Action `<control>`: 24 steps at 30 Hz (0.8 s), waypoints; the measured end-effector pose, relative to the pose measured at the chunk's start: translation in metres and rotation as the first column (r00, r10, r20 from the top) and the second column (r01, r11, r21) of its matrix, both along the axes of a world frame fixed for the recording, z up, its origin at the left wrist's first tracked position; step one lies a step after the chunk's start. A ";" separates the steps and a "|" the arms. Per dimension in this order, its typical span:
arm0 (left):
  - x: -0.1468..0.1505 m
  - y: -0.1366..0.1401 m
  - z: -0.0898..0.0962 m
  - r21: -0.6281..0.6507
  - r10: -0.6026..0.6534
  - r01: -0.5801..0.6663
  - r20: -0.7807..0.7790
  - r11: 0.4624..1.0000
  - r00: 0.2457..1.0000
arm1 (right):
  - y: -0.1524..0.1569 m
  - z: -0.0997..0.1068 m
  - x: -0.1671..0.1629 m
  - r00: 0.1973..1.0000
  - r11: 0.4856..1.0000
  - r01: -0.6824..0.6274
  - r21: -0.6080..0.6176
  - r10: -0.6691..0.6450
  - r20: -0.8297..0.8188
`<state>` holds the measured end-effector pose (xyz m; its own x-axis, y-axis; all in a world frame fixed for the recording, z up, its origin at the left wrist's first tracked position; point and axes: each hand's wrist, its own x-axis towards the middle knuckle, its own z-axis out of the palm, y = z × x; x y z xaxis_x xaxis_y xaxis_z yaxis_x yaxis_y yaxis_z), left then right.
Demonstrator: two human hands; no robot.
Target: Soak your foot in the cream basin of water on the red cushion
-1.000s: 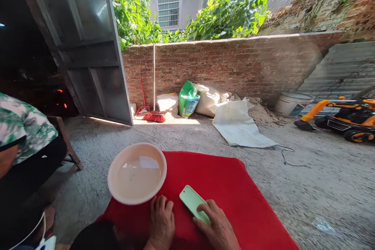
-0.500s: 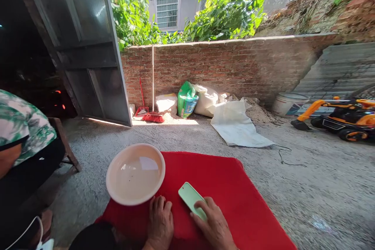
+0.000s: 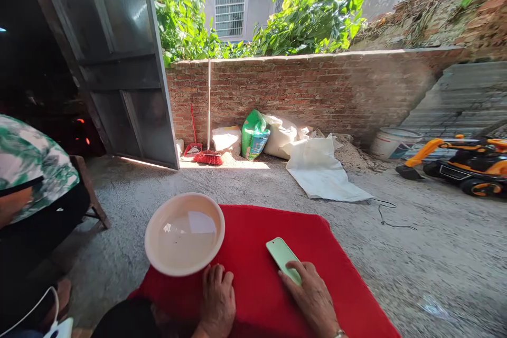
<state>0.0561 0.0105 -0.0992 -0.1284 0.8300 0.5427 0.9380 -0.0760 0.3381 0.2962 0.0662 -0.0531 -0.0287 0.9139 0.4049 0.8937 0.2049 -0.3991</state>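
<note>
My right hand [image 3: 311, 290] grips the near end of a pale green, flat, oblong thing [image 3: 282, 254] with a rounded far end and a small hole in it. Thumb and fingers lie along its sides, and its near end is hidden under the hand. My left hand [image 3: 217, 296] rests palm down on the red cloth [image 3: 257, 227], holding nothing, its fingers slightly bent. Just beyond its fingertips stands a cream basin [image 3: 152, 256] with clear water in it, at the cloth's left side.
A person in a green and white patterned shirt [image 3: 39, 163] sits at the left. Along the brick wall [image 3: 317, 84] are a red broom [image 3: 208, 157], a green sack [image 3: 254, 134] and a white bucket [image 3: 394, 142]. An orange and black toy excavator [image 3: 467, 163] stands at the right.
My right hand has slid the pale green thing to the right across the red cloth, away from the basin. My left hand has stayed in place.
</note>
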 end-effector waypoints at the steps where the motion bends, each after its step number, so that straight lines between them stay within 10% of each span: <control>1: 0.000 0.000 0.000 0.009 0.002 -0.002 0.001 1.000 1.000 | -0.003 -0.002 -0.005 1.000 1.000 -0.023 0.008 0.023 -0.012; 8: -0.004 0.000 -0.002 0.042 0.015 -0.014 -0.024 0.999 1.000 | -0.021 -0.016 -0.040 0.978 0.974 -0.208 0.084 0.210 -0.007; 24: -0.001 -0.003 0.003 0.026 0.008 -0.007 -0.034 1.000 0.999 | -0.012 -0.025 -0.033 0.990 0.985 -0.135 0.112 0.138 -0.019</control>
